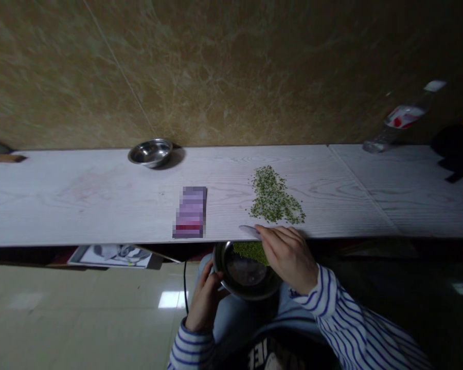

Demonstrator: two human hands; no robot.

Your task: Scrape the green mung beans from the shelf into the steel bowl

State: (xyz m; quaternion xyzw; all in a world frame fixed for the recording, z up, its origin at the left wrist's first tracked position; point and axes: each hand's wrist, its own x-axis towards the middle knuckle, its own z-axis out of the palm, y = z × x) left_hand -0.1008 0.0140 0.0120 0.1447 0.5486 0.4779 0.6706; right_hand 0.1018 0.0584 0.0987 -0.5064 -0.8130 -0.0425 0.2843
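My left hand (205, 297) is closed on the left rim of a steel bowl (244, 294), held over my lap just below the table edge. Green grains (250, 252), like mung beans in size and colour, lie along the far side inside it. At the table's front edge, my right hand (291, 257) pinches a pale flat piece (248, 229) with a rounded end; its other end is hidden by the fingers. More green grains (272, 198) are scattered in a patch on the tabletop just beyond that hand.
On the white wood-grain table (100, 205) a pixelated purple packet (190, 211) lies left of the grains. A small steel bowl (151, 153) stands by the wall. Farther right are a clear plastic bottle (403, 117) and a dark object (453, 149). An open drawer (113, 255) shows below.
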